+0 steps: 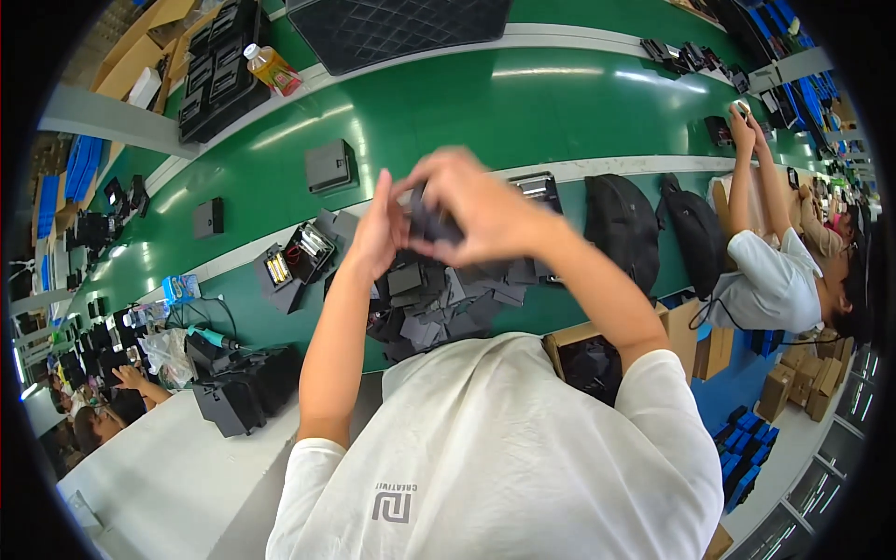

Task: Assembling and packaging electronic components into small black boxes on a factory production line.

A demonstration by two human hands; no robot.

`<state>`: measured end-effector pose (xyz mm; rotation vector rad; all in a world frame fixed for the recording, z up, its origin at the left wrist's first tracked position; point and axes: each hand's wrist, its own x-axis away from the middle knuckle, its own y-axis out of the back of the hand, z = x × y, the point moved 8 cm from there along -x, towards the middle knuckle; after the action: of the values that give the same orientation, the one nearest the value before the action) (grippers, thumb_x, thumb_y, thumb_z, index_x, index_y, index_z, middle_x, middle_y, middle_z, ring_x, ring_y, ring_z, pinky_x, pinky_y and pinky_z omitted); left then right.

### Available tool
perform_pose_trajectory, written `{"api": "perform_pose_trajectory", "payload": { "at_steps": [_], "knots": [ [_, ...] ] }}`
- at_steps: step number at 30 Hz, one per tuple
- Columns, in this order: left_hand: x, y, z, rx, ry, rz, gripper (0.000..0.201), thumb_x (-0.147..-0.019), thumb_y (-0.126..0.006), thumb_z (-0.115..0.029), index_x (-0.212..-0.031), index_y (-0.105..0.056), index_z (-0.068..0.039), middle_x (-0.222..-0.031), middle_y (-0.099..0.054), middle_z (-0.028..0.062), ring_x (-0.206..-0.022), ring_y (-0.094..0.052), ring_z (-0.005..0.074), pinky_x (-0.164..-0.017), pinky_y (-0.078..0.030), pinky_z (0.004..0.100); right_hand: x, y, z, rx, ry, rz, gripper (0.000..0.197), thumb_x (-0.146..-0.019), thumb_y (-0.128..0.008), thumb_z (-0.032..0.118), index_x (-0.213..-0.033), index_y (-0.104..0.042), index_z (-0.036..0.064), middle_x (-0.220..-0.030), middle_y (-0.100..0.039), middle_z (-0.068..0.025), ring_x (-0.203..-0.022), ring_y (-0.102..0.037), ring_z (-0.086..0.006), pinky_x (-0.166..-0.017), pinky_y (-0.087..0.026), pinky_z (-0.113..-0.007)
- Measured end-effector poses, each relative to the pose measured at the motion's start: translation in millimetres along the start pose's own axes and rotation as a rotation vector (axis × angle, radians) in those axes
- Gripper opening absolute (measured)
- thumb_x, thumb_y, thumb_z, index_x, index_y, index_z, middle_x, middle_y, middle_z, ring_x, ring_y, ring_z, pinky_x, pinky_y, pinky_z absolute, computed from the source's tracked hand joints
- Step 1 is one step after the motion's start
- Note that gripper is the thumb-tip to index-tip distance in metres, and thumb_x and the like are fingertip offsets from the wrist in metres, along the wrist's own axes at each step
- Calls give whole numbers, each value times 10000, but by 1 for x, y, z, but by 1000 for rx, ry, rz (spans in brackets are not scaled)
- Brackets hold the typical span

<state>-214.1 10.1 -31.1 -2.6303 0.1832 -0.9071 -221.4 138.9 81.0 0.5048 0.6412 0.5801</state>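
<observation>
Both my hands are raised over the bench around a small dark plastic piece (pixel 435 224), smeared by motion, so its exact kind is unclear. My left hand (pixel 377 229) is upright at its left side, thumb and fingers against it. My right hand (pixel 481 207) curls over it from the right, its fingers bent round the edge and blurred. Below them lies a heap of flat dark grey plastic panels (pixel 453 313). Left of the heap are opened dark cases, one with batteries (pixel 277 268) showing. A closed dark grey box (pixel 328 166) stands beyond my left hand.
The green bench (pixel 523 103) carries another small dark box (pixel 208 218), a drink bottle (pixel 272 70) and a black tray (pixel 401 33). Black backpacks (pixel 621 233) stand at right. A cardboard box (pixel 583 355) is by my right arm. A co-worker (pixel 770 266) sits at right.
</observation>
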Motion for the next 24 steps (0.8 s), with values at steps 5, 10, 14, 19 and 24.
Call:
{"api": "perform_pose_trajectory", "payload": {
  "at_steps": [5,10,14,19,24],
  "knots": [
    [59,-15,64,48,19,321,410,-1027,-435,-323,-1324,-518,-51,-1235,-597,107,-1043,-601,189,-802,-522,318,66,-51,67,267,-15,319,426,-617,-775,124,-962,-527,115,-1413,-407,-119,-1341,-356,-315,-1074,-352,-460],
    [85,9,94,194,-172,-9,183,-1010,-474,-170,-1162,-478,-67,-1290,-523,95,-1071,-534,178,-908,-460,328,117,-44,51,124,-463,185,460,-751,-690,60,-1182,-532,92,-1469,-379,-142,-1377,-361,-321,-1096,-344,-435],
    [96,2,90,5,-436,-111,110,-1004,-486,-137,-1087,-435,-87,-1334,-481,98,-1099,-503,189,-933,-439,318,125,-63,43,-257,-793,124,530,-783,-679,43,-1278,-491,71,-1490,-384,-146,-1358,-402,-327,-1081,-366,-408],
    [111,0,84,12,-561,-81,123,-993,-510,-122,-1054,-409,-90,-1370,-446,97,-1120,-480,194,-932,-433,312,120,-51,52,-229,-690,-39,624,-778,-695,38,-1350,-447,67,-1502,-388,-138,-1375,-390,-319,-1090,-363,-396],
    [120,-4,85,195,-456,-23,139,-984,-529,-108,-1041,-404,-86,-1391,-431,96,-1119,-474,192,-937,-422,308,111,-46,66,-143,-422,-18,716,-740,-738,54,-1384,-424,70,-1504,-391,-123,-1403,-356,-303,-1112,-344,-397]
  ]
}}
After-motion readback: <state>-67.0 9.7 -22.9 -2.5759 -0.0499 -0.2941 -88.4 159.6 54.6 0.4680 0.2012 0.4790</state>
